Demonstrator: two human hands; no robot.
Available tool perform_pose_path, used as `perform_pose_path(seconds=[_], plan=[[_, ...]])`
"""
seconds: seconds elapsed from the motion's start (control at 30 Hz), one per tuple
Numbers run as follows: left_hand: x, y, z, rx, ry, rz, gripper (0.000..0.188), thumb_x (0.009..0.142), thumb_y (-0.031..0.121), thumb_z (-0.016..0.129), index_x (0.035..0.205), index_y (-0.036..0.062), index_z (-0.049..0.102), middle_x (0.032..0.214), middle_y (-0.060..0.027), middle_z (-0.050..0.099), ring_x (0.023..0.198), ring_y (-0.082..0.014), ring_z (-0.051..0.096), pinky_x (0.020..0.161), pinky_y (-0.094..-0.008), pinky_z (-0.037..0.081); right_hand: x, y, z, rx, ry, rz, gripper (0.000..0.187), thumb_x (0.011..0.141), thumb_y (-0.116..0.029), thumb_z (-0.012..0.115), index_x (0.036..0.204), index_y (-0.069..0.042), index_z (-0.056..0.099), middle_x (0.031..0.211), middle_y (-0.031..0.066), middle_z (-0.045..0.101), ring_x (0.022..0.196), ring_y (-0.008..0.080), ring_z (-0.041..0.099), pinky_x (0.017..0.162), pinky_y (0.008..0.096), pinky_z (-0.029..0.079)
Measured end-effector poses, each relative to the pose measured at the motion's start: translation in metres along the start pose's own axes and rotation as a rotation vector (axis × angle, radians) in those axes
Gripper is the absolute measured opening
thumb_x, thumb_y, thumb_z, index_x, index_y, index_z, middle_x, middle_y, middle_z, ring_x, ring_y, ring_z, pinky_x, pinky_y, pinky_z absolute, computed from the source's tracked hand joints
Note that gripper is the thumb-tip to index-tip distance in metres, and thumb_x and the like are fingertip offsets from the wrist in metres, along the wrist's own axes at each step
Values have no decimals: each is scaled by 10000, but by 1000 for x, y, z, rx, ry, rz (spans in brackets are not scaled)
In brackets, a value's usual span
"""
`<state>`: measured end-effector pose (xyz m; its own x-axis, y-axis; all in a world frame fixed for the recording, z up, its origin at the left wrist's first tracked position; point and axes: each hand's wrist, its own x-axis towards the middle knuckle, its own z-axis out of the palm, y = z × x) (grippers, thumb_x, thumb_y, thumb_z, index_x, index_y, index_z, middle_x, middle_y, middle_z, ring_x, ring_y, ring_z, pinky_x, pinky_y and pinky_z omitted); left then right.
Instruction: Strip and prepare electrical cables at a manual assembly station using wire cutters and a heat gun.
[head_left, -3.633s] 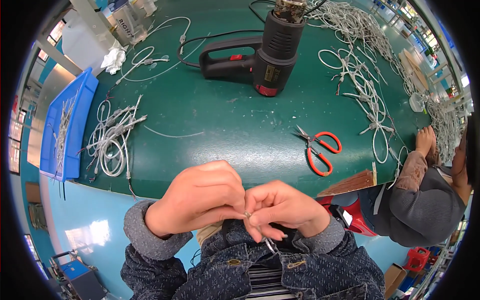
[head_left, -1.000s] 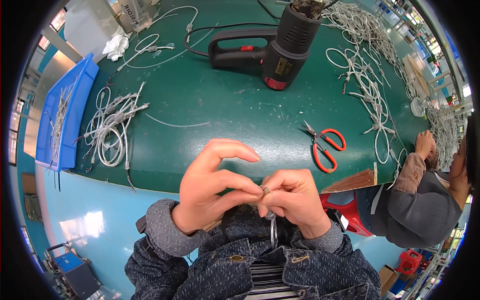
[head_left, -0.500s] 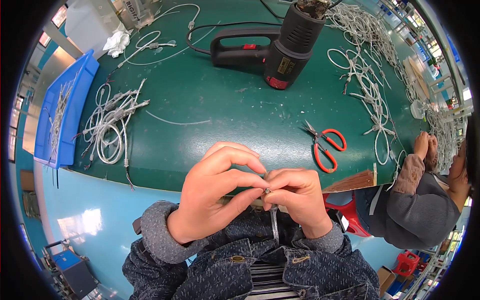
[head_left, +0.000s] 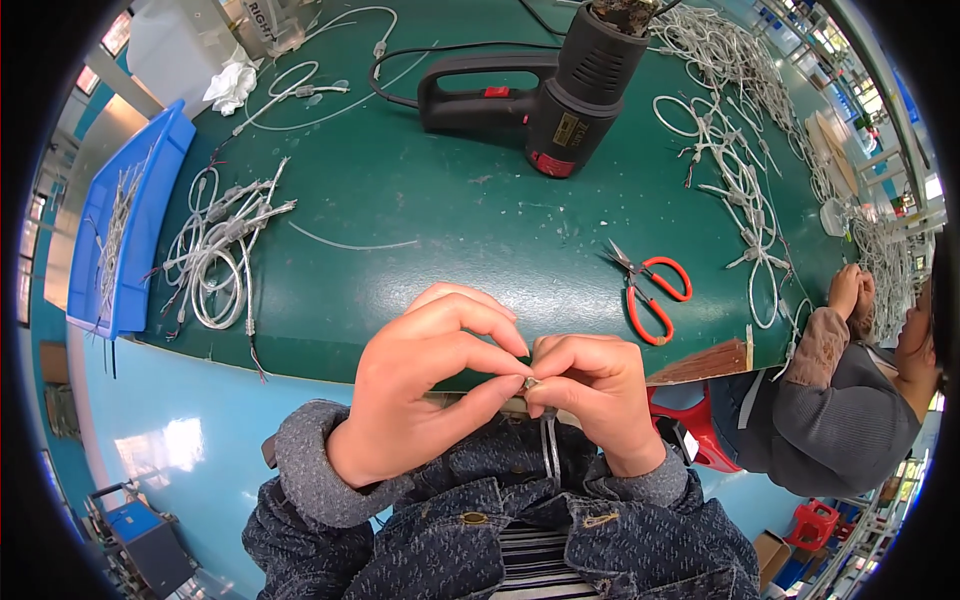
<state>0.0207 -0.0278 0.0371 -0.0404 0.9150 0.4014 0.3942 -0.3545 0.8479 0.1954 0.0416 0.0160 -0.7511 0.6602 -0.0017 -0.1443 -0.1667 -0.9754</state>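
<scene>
In front of my chest, at the near table edge, my right hand (head_left: 592, 392) pinches a clear-jacketed silvery cable (head_left: 551, 448) close to its end, the rest hanging down against my jacket. My left hand (head_left: 435, 385) meets it there, thumb and forefinger pressed together at the cable's end; the other fingers curl loosely above. A small greyish tip shows between the two pinches, its detail too small to make out. Orange-handled scissors (head_left: 652, 300) lie slightly open beyond my right hand. Farther back rests a black heat gun (head_left: 575, 100), nozzle pointing up and away.
A bundle of clear cables (head_left: 225, 245) lies at left beside a blue bin (head_left: 160, 200) holding thin wires. More cables (head_left: 745, 200) spread along the right of the green table (head_left: 450, 210). A co-worker (head_left: 840, 400) sits at the right, hands near a cable pile.
My left hand has shifted slightly left, opening a small gap that shows more of the cable's tip. My right hand keeps its pinch almost in place.
</scene>
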Motion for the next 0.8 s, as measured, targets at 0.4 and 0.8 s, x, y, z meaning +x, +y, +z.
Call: perform_pose_path(seconds=[0.4,0.8], plan=[[-15,-7,28,-523,124,-264,79,750,-53,634,779,15,606,990,-83,543,890,-169,558,804,-315,462,2,5,3,-319,47,-356,88,712,44,664,733,29,580,611,69,593,544,149,499,486,264,361],[-18,2,34,-1159,138,-746,76,824,-4,575,749,2,570,1003,-80,494,924,-164,509,816,-308,440,2,13,0,-317,34,-402,76,712,62,646,753,30,590,607,63,584,551,147,493,499,259,367]])
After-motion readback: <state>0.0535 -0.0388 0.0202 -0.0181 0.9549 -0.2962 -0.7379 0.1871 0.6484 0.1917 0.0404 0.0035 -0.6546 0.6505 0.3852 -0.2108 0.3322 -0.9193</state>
